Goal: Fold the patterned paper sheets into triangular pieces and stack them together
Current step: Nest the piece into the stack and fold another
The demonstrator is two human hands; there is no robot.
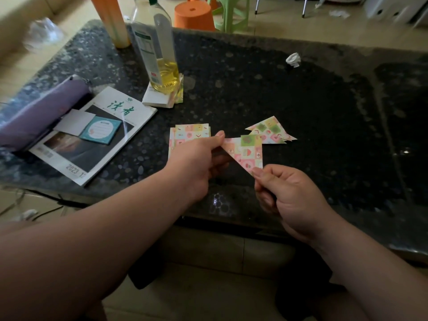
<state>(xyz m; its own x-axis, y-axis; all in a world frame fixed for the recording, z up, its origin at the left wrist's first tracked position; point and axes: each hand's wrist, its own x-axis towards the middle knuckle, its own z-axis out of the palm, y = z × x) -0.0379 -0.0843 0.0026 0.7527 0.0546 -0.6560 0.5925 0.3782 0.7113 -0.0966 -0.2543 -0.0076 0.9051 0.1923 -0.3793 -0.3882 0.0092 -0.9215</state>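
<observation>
The dark speckled table (301, 100) is carrying one oil bottle (162, 54) at the back and, nearer, a small stack of flat patterned sheets (192, 132), too overlapped to count. One folded triangle (247, 151) is being held between the hands, the left hand (194, 163) pinching its left tip and the right hand (289, 193) pinching its lower tip. Its long edge is running from upper left to lower right, its square corner pointing far-right. Just behind it, a pile of finished triangles (268, 129) is lying with at least three tips showing rightward.
</observation>
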